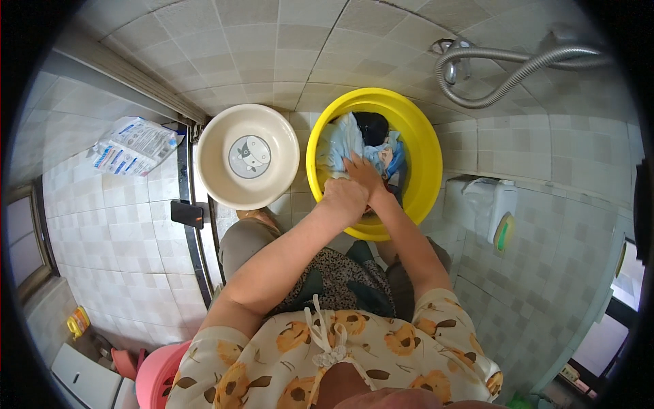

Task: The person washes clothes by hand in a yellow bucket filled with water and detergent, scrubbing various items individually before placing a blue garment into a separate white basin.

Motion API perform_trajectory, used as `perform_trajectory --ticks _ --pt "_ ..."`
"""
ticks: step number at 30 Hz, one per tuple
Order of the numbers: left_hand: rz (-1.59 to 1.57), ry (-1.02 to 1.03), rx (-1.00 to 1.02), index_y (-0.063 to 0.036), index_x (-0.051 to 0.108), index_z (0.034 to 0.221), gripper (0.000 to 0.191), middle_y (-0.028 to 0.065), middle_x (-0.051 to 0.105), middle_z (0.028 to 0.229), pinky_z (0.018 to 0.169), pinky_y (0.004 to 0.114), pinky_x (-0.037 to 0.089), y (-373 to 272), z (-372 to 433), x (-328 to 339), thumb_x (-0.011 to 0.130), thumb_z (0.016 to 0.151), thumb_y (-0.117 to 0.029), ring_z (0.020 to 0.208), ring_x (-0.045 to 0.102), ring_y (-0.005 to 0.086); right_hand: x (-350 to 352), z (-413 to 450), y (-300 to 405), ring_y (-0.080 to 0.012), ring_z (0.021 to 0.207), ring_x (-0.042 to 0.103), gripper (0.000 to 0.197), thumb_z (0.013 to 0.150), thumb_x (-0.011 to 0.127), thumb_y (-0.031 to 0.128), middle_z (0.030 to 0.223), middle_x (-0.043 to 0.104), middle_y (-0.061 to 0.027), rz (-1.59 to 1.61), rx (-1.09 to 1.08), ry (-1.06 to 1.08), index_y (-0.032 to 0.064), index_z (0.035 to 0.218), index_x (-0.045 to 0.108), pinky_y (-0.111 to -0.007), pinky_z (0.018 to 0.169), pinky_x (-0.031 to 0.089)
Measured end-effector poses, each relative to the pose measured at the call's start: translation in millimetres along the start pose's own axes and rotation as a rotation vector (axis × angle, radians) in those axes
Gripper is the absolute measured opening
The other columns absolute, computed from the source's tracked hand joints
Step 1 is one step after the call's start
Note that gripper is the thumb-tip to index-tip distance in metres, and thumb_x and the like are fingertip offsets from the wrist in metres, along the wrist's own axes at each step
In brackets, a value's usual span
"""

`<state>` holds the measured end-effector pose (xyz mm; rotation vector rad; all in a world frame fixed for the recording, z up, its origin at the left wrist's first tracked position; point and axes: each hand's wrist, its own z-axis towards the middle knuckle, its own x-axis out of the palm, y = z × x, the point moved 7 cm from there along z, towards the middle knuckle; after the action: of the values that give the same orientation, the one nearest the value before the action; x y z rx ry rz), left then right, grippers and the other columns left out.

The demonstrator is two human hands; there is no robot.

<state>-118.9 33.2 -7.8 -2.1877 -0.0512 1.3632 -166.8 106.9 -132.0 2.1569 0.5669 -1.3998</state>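
Both hands are inside a round yellow plastic basin (430, 153) on the tiled floor. My left hand (346, 198) is bent into a fist-like shape near the basin's front side; its fingers are hidden beneath it. Just beyond and to the right, my right hand (365, 176) touches a light blue cloth (341, 140) with its fingertips; whether it grips the cloth cannot be made out. The two hands overlap at the wrist. A black piece of cloth (372, 128) lies at the back, and a bright blue cloth (396, 159) lies to the right.
A cream basin (208, 156) with a cartoon cow stands left of the yellow one. Beyond a dark sill lie a printed plastic bag (135, 145) and a phone (186, 213). A metal shower hose (480, 102) hangs at upper right. A sponge (504, 232) sits beside a white bottle (503, 204).
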Motion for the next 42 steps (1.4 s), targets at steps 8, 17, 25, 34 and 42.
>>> perform_trajectory --ticks 8,17,25,34,42 --pt "-0.014 0.003 -0.090 -0.0057 0.068 0.090 0.021 0.0150 0.068 0.092 0.069 0.040 0.054 20 -3 -10 0.052 0.083 -0.017 0.084 0.068 0.0299 -79 -69 -1 -0.0361 0.104 0.059 0.041 0.078 0.050 0.000 0.113 0.062 -0.0201 0.591 0.050 -0.035 0.0009 0.118 0.056 -0.037 0.091 0.045" --pt "-0.011 0.088 -0.213 -0.0060 0.064 0.100 0.027 0.0154 0.068 0.095 0.078 0.043 0.051 37 -2 -3 0.052 0.084 -0.023 0.089 0.065 0.0328 -126 -76 -10 -0.0210 0.094 0.060 0.050 0.069 0.034 -0.009 0.102 0.062 -0.0127 1.359 0.321 -0.381 -0.0023 0.110 0.061 -0.028 0.085 0.047" --pt "-0.117 -0.095 -0.154 -0.0057 0.056 0.104 0.028 0.0165 0.065 0.098 0.081 0.045 0.049 26 2 -22 0.058 0.084 -0.026 0.094 0.062 0.0347 -153 -91 -23 -0.0243 0.091 0.064 0.044 0.073 0.036 -0.009 0.105 0.062 -0.0176 1.777 0.230 -0.618 -0.0083 0.111 0.058 -0.032 0.084 0.052" --pt "-0.355 -0.362 -0.050 -0.0060 0.063 0.106 0.028 0.0196 0.064 0.098 0.079 0.044 0.049 17 6 -45 0.055 0.084 -0.020 0.089 0.061 0.0370 -154 -105 -59 -0.0197 0.087 0.062 0.029 0.080 0.054 0.002 0.099 0.064 -0.0130 1.748 0.510 -0.904 -0.0067 0.106 0.061 -0.031 0.081 0.049" --pt "-0.549 -0.491 -0.056 -0.0005 0.063 0.097 0.022 0.0246 0.063 0.090 0.074 0.043 0.049 32 7 -53 0.052 0.085 -0.014 0.083 0.061 0.0404 -149 -98 -68 -0.0166 0.083 0.061 0.029 0.078 0.060 0.007 0.095 0.064 -0.0103 1.631 0.643 -0.898 -0.0051 0.104 0.063 -0.029 0.077 0.049"
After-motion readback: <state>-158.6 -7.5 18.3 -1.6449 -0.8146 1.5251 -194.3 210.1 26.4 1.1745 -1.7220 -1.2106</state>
